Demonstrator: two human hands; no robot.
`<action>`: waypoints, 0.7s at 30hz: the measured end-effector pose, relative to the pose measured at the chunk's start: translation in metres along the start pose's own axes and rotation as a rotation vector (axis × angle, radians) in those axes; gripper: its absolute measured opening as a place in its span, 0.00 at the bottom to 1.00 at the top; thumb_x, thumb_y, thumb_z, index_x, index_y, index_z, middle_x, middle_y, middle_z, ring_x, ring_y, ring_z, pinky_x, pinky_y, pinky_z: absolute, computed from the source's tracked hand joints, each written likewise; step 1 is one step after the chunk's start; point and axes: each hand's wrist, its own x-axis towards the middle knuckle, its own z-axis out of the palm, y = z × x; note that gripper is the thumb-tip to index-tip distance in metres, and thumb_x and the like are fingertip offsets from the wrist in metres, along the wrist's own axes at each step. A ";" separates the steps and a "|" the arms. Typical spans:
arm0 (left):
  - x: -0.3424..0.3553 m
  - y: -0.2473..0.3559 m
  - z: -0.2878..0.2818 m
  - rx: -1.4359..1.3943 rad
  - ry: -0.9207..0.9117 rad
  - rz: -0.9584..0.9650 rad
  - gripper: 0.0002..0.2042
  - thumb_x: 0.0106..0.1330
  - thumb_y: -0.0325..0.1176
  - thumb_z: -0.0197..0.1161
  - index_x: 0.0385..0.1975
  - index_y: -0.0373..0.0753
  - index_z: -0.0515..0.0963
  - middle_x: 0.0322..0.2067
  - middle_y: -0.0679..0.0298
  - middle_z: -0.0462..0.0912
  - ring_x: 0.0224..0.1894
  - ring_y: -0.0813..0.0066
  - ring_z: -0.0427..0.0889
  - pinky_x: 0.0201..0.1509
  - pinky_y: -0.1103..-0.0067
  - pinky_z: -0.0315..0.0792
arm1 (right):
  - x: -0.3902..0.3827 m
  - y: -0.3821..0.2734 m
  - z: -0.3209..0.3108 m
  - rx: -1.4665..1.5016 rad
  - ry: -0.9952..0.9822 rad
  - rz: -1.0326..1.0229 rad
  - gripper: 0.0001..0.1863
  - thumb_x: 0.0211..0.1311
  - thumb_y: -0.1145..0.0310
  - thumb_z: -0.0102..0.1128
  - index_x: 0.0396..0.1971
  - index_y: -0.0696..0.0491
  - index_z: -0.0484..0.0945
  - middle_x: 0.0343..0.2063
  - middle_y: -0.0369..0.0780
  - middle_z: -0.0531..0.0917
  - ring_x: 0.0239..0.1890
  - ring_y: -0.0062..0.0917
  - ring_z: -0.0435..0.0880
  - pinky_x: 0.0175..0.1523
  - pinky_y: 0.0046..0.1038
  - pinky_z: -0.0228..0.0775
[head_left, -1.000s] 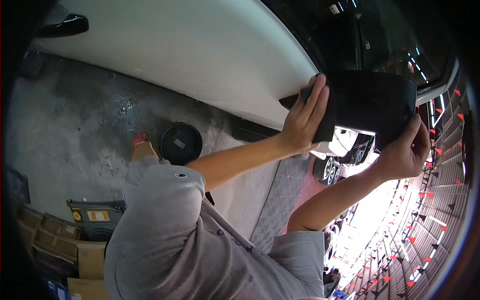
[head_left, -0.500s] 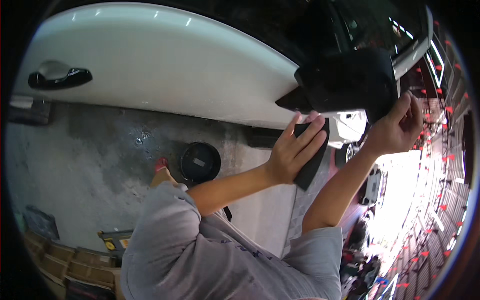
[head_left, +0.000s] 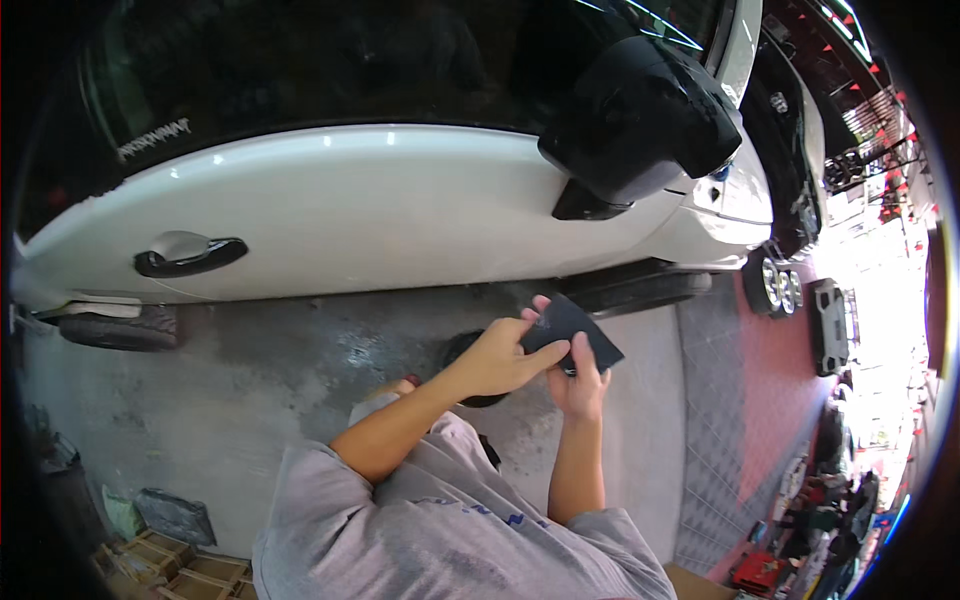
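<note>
A dark grey sheet of sandpaper (head_left: pixel 583 325) is between my two hands, in front of the white car door (head_left: pixel 390 215). My left hand (head_left: pixel 497 355) grips its left edge, thumb on the near face and fingertips behind the upper corner. From below, my right hand (head_left: pixel 580 388) pinches the lower edge, thumb up on the face. Above and apart from both hands is the car's black side mirror (head_left: pixel 640 120). A dark round tub (head_left: pixel 487 400) stands on the floor, partly hidden by my left hand and forearm.
The door's black handle (head_left: pixel 190 262) is at the left. A front tyre (head_left: pixel 640 290) shows under the car. Wooden crates (head_left: pixel 205 580) lie at the lower left. Loose wheels (head_left: pixel 775 285) and a dark car (head_left: pixel 790 150) stand at the right.
Both hands have come down and away from the mirror. My right hand, bare before near the mirror's edge, now grips the sandpaper along with my left. The view has shifted, showing more car window.
</note>
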 end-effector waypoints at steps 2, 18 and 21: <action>-0.003 0.026 -0.034 0.112 -0.047 -0.005 0.12 0.71 0.38 0.65 0.39 0.34 0.83 0.25 0.70 0.81 0.28 0.85 0.76 0.31 0.81 0.70 | 0.000 0.010 0.007 0.102 0.129 -0.128 0.26 0.76 0.63 0.47 0.65 0.64 0.63 0.60 0.55 0.74 0.58 0.48 0.79 0.60 0.45 0.78; 0.246 0.292 -0.081 0.450 -0.172 1.064 0.16 0.72 0.40 0.58 0.35 0.30 0.82 0.27 0.54 0.84 0.31 0.68 0.82 0.39 0.72 0.73 | 0.181 0.031 0.125 -0.554 1.140 -1.065 0.11 0.59 0.71 0.76 0.35 0.55 0.79 0.33 0.34 0.81 0.36 0.17 0.77 0.43 0.21 0.69; 0.276 0.290 -0.056 0.508 -0.304 1.040 0.17 0.71 0.43 0.59 0.36 0.32 0.83 0.31 0.46 0.85 0.36 0.57 0.86 0.43 0.67 0.75 | 0.202 0.045 0.124 -0.621 1.293 -1.122 0.12 0.57 0.70 0.77 0.32 0.55 0.80 0.32 0.37 0.81 0.35 0.25 0.79 0.43 0.25 0.70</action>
